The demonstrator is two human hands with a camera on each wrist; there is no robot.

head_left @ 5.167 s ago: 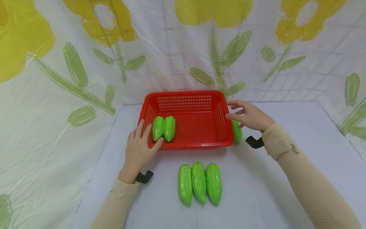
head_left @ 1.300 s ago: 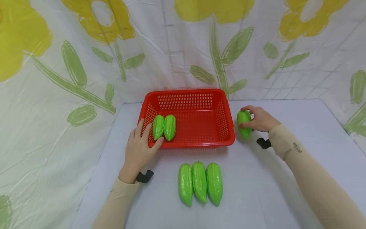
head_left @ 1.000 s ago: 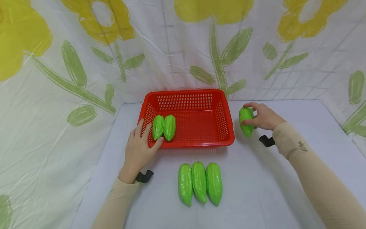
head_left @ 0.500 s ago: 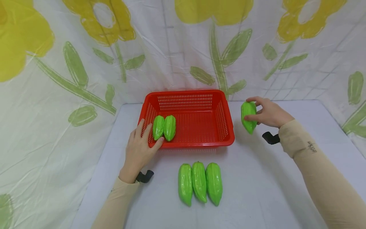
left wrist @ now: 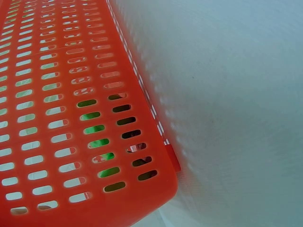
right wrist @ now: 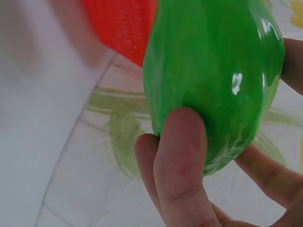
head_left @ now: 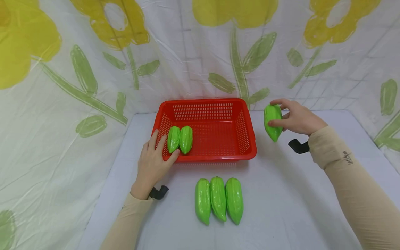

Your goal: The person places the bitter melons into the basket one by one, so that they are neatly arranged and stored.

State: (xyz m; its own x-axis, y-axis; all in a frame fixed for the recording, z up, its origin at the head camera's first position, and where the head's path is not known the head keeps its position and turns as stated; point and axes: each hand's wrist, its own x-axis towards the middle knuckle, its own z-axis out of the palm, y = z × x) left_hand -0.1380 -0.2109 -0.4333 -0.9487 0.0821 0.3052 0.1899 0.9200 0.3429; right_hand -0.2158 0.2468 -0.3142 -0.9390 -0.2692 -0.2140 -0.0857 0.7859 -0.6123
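Observation:
My right hand pinches a shiny green fruit-like object with a pointed lower end, held up right of the red plastic basket. In the right wrist view, the thumb presses the near side of this green fruit, with fingers around its other side. My left hand rests over the basket's front left corner, fingers spread and fairly straight across the rim. Inside the basket, beside that hand, lie two green fruits side by side. The left wrist view shows the basket's slotted wall but not the fingers.
Three longer green fruits lie in a row on the white-covered table, in front of the basket. Behind the table hangs a white curtain with yellow flowers and green leaves.
My right hand has moved from the basket's right edge to the green fruit beside it, gripped it and raised it, shifting slightly right. The left hand stays at the basket corner.

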